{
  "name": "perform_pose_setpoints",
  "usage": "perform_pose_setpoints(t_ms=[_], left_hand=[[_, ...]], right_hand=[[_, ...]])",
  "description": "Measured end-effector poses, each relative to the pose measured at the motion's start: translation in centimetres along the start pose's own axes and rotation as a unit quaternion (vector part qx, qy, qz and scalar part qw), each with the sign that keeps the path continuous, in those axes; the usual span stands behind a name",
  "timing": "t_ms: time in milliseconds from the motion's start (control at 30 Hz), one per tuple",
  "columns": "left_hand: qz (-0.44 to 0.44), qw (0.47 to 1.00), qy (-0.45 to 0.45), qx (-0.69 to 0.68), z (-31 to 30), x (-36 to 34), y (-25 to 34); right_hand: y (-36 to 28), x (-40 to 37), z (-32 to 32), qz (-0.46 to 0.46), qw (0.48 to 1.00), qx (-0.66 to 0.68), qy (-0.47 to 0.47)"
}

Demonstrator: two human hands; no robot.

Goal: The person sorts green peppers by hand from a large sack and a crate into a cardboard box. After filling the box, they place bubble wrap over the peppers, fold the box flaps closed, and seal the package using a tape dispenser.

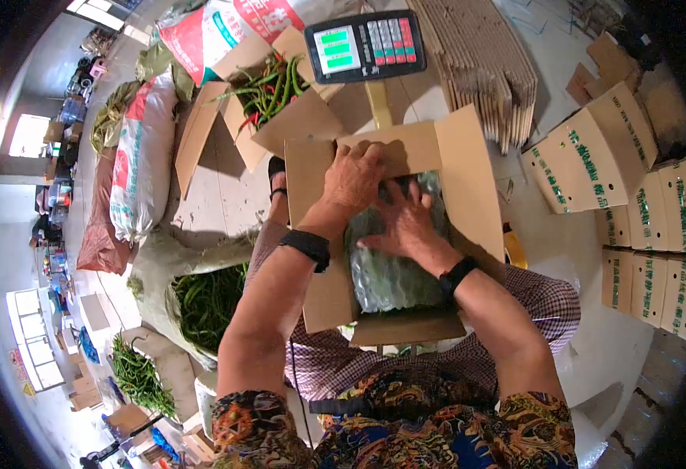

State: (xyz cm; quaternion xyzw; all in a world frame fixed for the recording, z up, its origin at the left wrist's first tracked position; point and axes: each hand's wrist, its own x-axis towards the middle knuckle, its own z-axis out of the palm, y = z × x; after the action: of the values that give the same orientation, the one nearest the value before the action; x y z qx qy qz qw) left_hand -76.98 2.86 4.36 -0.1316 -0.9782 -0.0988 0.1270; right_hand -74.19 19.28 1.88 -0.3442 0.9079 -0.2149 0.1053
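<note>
An open cardboard box (468, 180) stands between my knees with its flaps spread. Inside lies a dark green load under clear plastic film (394, 281); the film blurs what it covers. My right hand (407, 221) rests on the film with its fingers spread. At the far left inner side of the box, my left hand (354, 176) is closed, its fingers curled downward. Whatever those fingers hold, if anything, is hidden behind the hand.
Beyond the box stands a scale display (366, 47) on a post. Nearby are a box of red and green chili peppers (268, 90), a sack of green peppers (210, 305), stacked flat cardboard (476, 62) and printed cartons (593, 152) at right. Full sacks (146, 156) lie at left.
</note>
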Motion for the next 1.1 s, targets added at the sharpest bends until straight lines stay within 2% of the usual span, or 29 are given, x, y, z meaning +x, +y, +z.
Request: perform_pose_setpoints(t_ms=[33, 100, 133, 233, 300, 367, 433, 500, 533, 567, 633, 667, 700, 767, 833, 900, 933, 967, 1000, 1033, 1100], left_hand=[[-0.004, 1.000, -0.008, -0.002, 0.7, -0.4, -0.3], [-0.061, 0.985, -0.025, -0.157, 2.0, -0.7, -1.7], [0.045, 0.995, -0.031, -0.088, 2.0, -1.2, -3.0], [0.006, 0.996, 0.001, -0.087, 1.2, -2.6, -0.5], [-0.019, 0.994, -0.033, -0.103, 0.5, -3.4, 1.2], [-0.076, 0.991, 0.037, -0.099, 1.0, -3.6, 2.4], [-0.075, 0.993, 0.025, -0.085, 1.6, -3.7, 2.2], [-0.058, 0.998, -0.013, -0.004, 2.4, -4.0, 2.7], [-0.121, 0.989, 0.034, -0.072, 2.4, -3.8, 3.7], [-0.125, 0.988, 0.031, -0.081, 2.3, -3.9, 4.0], [-0.094, 0.992, 0.070, -0.047, 2.9, -4.4, 4.1], [-0.081, 0.994, 0.064, -0.024, 3.0, -4.6, 3.9], [-0.083, 0.994, 0.063, -0.028, 2.8, -4.6, 3.9], [-0.034, 0.999, 0.036, -0.023, 2.5, -4.5, 4.2], [-0.032, 0.998, 0.042, -0.027, 2.9, -4.4, 4.5], [-0.029, 0.997, 0.050, -0.041, 2.9, -4.6, 4.5], [-0.031, 0.997, 0.051, -0.041, 2.9, -4.7, 4.5], [-0.031, 0.997, 0.049, -0.044, 2.7, -4.8, 4.5], [-0.030, 0.997, 0.049, -0.048, 2.7, -4.8, 4.3], [-0.030, 0.997, 0.049, -0.054, 2.8, -4.7, 4.2], [-0.030, 0.996, 0.051, -0.063, 3.1, -4.5, 4.1]], right_hand=[[0.1, 0.1, 0.0, 0.002, 1.000, 0.006, -0.007], [0.0, -0.1, 0.4, -0.026, 0.998, -0.009, 0.061], [-0.5, -0.2, -0.2, -0.028, 0.997, -0.004, 0.068], [-0.2, -0.4, 0.0, -0.032, 0.999, -0.016, 0.042], [-0.3, -0.6, 0.0, -0.036, 0.998, -0.036, 0.048], [-0.9, -1.1, -0.2, -0.025, 0.997, -0.003, 0.077], [-1.2, -1.5, -0.1, -0.008, 0.998, -0.013, 0.063], [-1.4, -2.2, -0.1, 0.007, 0.992, 0.041, 0.119], [-1.6, -2.9, -1.1, 0.022, 0.993, 0.061, 0.099], [-1.6, -3.7, -2.4, 0.026, 0.994, 0.057, 0.091], [-1.4, -5.2, -4.4, 0.023, 0.993, 0.120, -0.001], [-1.1, -6.4, -4.1, 0.009, 0.997, 0.069, 0.044], [-0.9, -7.2, -4.5, 0.011, 0.997, 0.067, 0.040], [-0.4, -8.5, -6.0, -0.032, 0.993, 0.064, -0.092], [0.5, -9.2, -5.7, -0.048, 0.991, 0.053, -0.110], [1.1, -8.6, -5.4, -0.122, 0.979, 0.011, -0.164], [1.0, -8.0, -5.6, -0.100, 0.967, 0.013, -0.234], [0.6, -8.0, -6.2, -0.102, 0.967, 0.012, -0.232], [0.0, -8.0, -7.3, -0.075, 0.952, 0.052, -0.292], [-0.5, -8.2, -8.4, -0.047, 0.930, 0.091, -0.353], [-1.9, -8.7, -10.8, -0.019, 0.869, 0.059, -0.491]])
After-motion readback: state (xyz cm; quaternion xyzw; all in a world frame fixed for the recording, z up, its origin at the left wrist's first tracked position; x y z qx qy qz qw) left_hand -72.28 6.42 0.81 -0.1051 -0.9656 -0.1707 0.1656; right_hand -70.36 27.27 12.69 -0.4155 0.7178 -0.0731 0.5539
